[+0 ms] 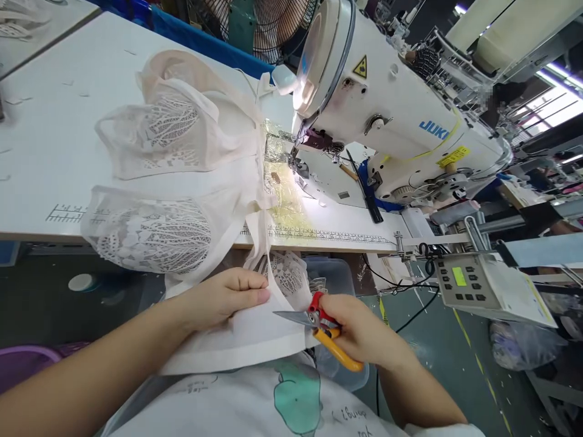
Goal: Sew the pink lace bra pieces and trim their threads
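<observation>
My left hand (pixel 225 296) pinches a white fabric piece (pixel 248 340) that hangs off the front edge of the sewing table. My right hand (pixel 364 334) grips small thread snips (pixel 319 325) with orange handles and a red pivot, their blades pointing left at the fabric just right of my left thumb. The fabric is joined to a chain of white lace bra cups (pixel 155 233) that runs over the table edge and back across the top toward the needle of the white sewing machine (pixel 387 115).
The white table (pixel 50 152) carries more lace cups (pixel 168 130) and a printed ruler along its front edge. A control panel (pixel 464 282) hangs at the right. A clear plastic bin (pixel 337 273) sits under the table, a fan (pixel 259 24) behind it.
</observation>
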Tool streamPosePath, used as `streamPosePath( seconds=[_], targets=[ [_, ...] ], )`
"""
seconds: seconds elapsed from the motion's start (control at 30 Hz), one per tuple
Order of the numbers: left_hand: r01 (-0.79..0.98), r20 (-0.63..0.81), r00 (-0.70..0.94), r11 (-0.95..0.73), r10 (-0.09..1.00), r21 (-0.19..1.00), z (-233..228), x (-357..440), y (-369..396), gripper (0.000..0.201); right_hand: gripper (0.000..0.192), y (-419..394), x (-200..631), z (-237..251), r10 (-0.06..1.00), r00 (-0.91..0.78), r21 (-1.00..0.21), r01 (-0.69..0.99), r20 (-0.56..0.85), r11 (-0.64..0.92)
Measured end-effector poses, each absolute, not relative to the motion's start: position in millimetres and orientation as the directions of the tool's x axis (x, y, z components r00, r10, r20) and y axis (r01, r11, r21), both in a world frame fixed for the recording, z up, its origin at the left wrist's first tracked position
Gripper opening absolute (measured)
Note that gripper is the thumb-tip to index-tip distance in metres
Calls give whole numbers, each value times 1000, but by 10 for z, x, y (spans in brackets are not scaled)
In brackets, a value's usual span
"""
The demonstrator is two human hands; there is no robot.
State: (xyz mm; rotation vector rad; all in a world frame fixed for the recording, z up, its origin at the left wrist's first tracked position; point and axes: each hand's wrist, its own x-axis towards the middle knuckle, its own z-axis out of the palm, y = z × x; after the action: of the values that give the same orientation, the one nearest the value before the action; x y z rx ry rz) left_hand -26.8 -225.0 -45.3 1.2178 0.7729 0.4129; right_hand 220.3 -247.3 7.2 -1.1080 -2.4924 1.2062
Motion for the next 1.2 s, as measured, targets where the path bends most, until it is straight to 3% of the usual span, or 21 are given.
streamPosePath(
  seconds=[0.13, 0.23, 0.3, 0.4, 0.5, 0.6, 0.7, 0.97, 1.2],
  targets=[
    [135, -239, 625, 199, 743, 971, -505, -269, -2238, 47, 12, -2443, 2124, -80, 645, -764, -780, 421, -29, 463],
    [117, -233, 668, 210, 707, 971, -575, -228, -2218, 46, 15, -2431, 2086, -141, 602, -798, -844, 309, 21, 438],
    [107, -276, 683, 281, 677, 954, -607, -213, -2226, 45, 23, -2392, 2110, -135, 602, -797, -877, 318, -42, 360],
    [125, -301, 631, 289, 715, 949, -615, -197, -2268, 43, 51, -2241, 2223, -85, 579, -782, -900, 398, -231, 178],
    [170, -270, 578, 210, 770, 963, -587, -179, -2305, 39, 67, -2012, 2345, -34, 524, -751, -798, 568, -402, 202],
    [209, -255, 555, 164, 791, 964, -560, -166, -2312, 37, 64, -1799, 2366, 7, 471, -697, -610, 711, -541, 351],
    [218, -248, 544, 151, 801, 964, -561, -166, -2307, 37, 56, -1661, 2271, 63, 404, -676, -525, 735, -616, 430],
    [230, -253, 544, 148, 800, 962, -648, -219, -2321, 35, 54, -1469, 1975, 225, 346, -629, -402, 741, -696, 538],
    [309, -180, 571, -6, 801, 951, -662, -290, -2312, 34, 62, -1450, 2037, 163, 459, -577, -441, 815, -676, 376]
  ],
)
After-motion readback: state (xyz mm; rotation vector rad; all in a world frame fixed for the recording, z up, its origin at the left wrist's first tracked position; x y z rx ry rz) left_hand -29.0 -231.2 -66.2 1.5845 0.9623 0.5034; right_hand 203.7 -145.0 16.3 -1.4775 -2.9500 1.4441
